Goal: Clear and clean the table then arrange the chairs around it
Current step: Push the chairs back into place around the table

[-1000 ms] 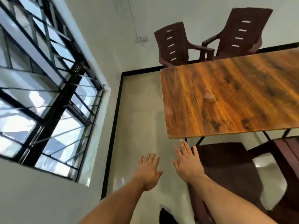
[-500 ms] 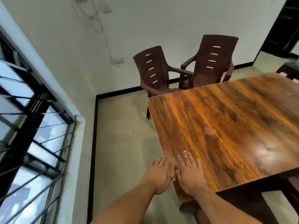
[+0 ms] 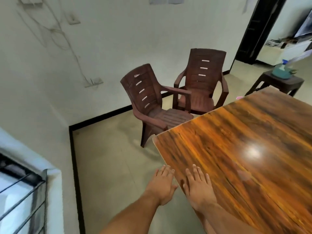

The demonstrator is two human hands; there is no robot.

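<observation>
A glossy brown wooden table fills the right half of the head view, its top bare. Two brown plastic armchairs stand past its far corner near the wall: one chair turned sideways, the other chair facing me. My left hand is flat and open over the floor just beside the table's left edge. My right hand is open, palm down, over the table's near-left edge. Neither hand holds anything.
A barred window is set in the left wall. A small dark stool with a teal container stands at the far right near a dark-framed doorway. Beige floor lies between wall and table.
My view has swung right and up, away from the window toward the chairs and doorway. Both hands have moved forward along the table's left edge, the right one now over the tabletop.
</observation>
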